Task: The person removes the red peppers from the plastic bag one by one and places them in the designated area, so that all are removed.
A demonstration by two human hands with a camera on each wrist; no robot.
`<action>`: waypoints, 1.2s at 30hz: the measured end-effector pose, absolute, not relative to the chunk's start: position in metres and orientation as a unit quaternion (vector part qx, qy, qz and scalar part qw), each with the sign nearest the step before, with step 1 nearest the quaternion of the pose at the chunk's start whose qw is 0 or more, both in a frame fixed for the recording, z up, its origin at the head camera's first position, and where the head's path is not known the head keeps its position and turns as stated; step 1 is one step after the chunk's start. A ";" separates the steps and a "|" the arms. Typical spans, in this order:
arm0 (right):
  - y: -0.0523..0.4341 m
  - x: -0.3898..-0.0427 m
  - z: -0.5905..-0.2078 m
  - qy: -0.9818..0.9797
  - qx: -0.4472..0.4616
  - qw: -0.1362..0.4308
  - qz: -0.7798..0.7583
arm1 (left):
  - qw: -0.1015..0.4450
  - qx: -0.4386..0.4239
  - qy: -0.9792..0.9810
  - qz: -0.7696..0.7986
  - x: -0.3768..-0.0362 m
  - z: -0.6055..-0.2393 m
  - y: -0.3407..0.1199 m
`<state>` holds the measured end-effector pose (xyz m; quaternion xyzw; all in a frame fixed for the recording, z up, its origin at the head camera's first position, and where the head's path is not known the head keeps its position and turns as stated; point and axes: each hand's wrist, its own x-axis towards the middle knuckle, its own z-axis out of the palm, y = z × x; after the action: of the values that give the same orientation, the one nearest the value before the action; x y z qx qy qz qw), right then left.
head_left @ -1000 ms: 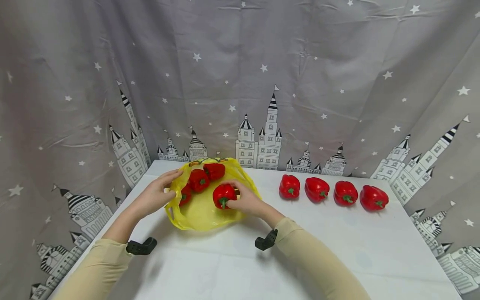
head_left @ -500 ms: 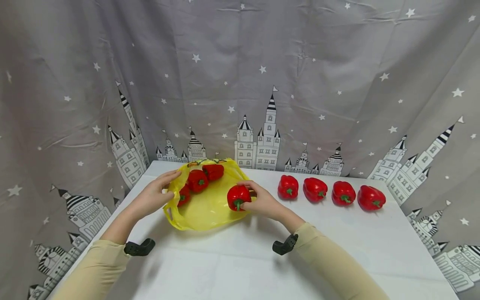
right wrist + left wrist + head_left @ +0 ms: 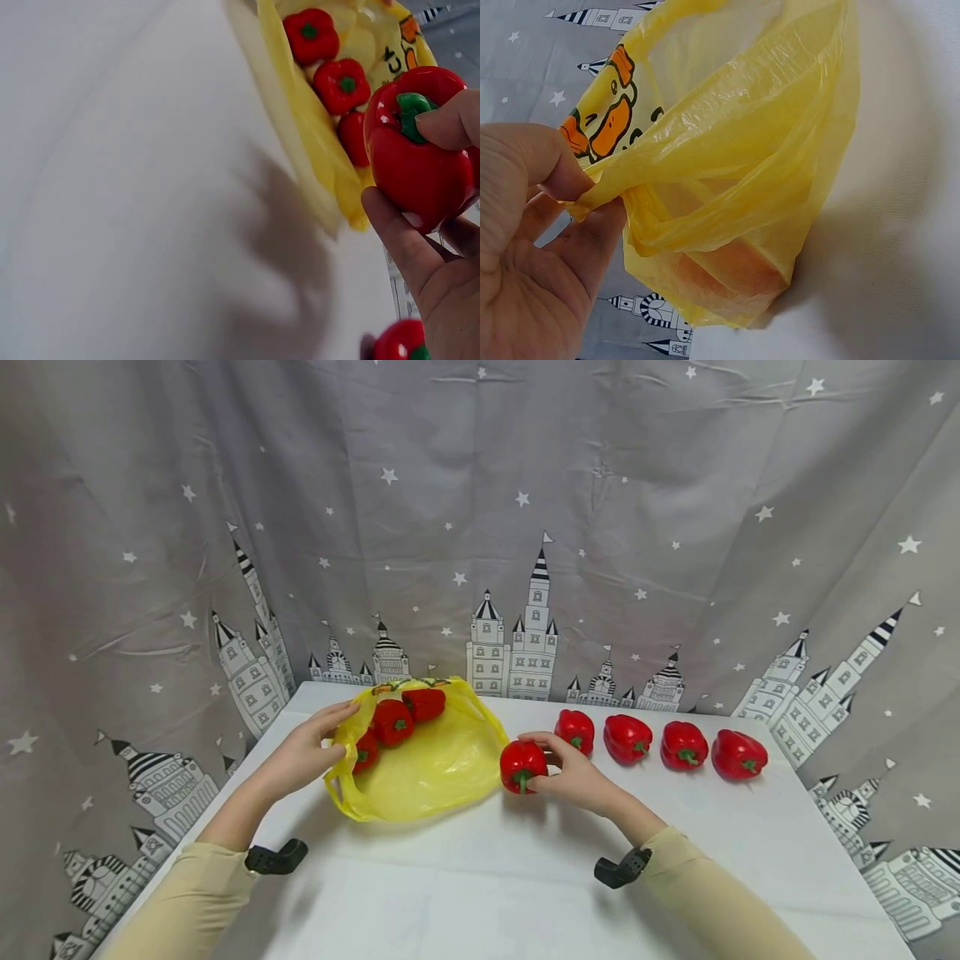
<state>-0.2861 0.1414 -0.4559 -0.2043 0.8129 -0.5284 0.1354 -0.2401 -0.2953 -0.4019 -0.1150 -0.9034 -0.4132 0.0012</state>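
Note:
A yellow plastic bag (image 3: 442, 768) lies with its mouth spread on the white table, and three red bell peppers (image 3: 393, 722) sit in its left and back part. My left hand (image 3: 303, 752) pinches the bag's left rim between thumb and fingers; the left wrist view shows the bunched film (image 3: 607, 187) in that grip. Just outside the bag's right edge, my right hand (image 3: 573, 777) holds another red bell pepper (image 3: 522, 766), its green stem toward me. In the right wrist view the thumb lies by the stem of this held pepper (image 3: 420, 165), fingers around its underside.
Several more red bell peppers (image 3: 628, 739) stand in a row along the back right of the white table (image 3: 465, 893). Behind the table hangs a grey curtain (image 3: 420, 527) printed with castles and stars. A black band (image 3: 622, 868) sits on each wrist.
My right hand has carried the bell pepper rightward, from inside the bag to beyond its right edge. The left hand stays on the bag's rim, nearly still.

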 end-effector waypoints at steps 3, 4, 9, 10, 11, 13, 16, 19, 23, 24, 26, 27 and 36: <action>0.155 -0.284 -0.459 0.818 -0.195 0.137 -0.524 | 0.002 -0.114 -0.905 -0.410 -0.239 -0.402 -0.296; 0.159 -0.283 -0.460 0.820 -0.191 0.138 -0.521 | 0.003 -0.113 -0.906 -0.408 -0.239 -0.402 -0.297; 0.177 -0.278 -0.465 0.828 -0.178 0.144 -0.512 | 0.002 -0.109 -0.907 -0.407 -0.238 -0.402 -0.298; 0.180 -0.277 -0.467 0.829 -0.175 0.145 -0.511 | 0.001 -0.108 -0.907 -0.407 -0.238 -0.402 -0.298; 0.183 -0.277 -0.468 0.830 -0.173 0.146 -0.510 | 0.001 -0.107 -0.907 -0.408 -0.238 -0.402 -0.297; 0.189 -0.276 -0.472 0.832 -0.167 0.148 -0.508 | 0.000 -0.106 -0.906 -0.409 -0.238 -0.402 -0.297; 0.196 -0.275 -0.477 0.837 -0.154 0.148 -0.503 | 0.000 -0.106 -0.906 -0.410 -0.237 -0.403 -0.297; 0.202 -0.275 -0.481 0.845 -0.140 0.142 -0.496 | 0.001 -0.108 -0.905 -0.411 -0.238 -0.403 -0.297; 0.207 -0.274 -0.485 0.852 -0.124 0.139 -0.489 | 0.004 -0.111 -0.905 -0.411 -0.238 -0.404 -0.297; 0.208 -0.274 -0.485 0.853 -0.121 0.138 -0.489 | 0.005 -0.111 -0.905 -0.411 -0.239 -0.404 -0.297; 0.209 -0.274 -0.485 0.853 -0.117 0.139 -0.489 | 0.005 -0.112 -0.905 -0.411 -0.239 -0.404 -0.297; 0.210 -0.274 -0.485 0.854 -0.116 0.138 -0.488 | 0.006 -0.113 -0.905 -0.410 -0.239 -0.404 -0.297; 0.212 -0.274 -0.483 0.856 -0.115 0.138 -0.485 | 0.000 -0.110 -0.906 -0.410 -0.239 -0.402 -0.295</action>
<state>-0.2739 0.2121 -0.4829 -0.1151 0.8557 -0.4854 0.1376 -0.2387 -0.2951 -0.4017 -0.1100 -0.9056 -0.4097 0.0004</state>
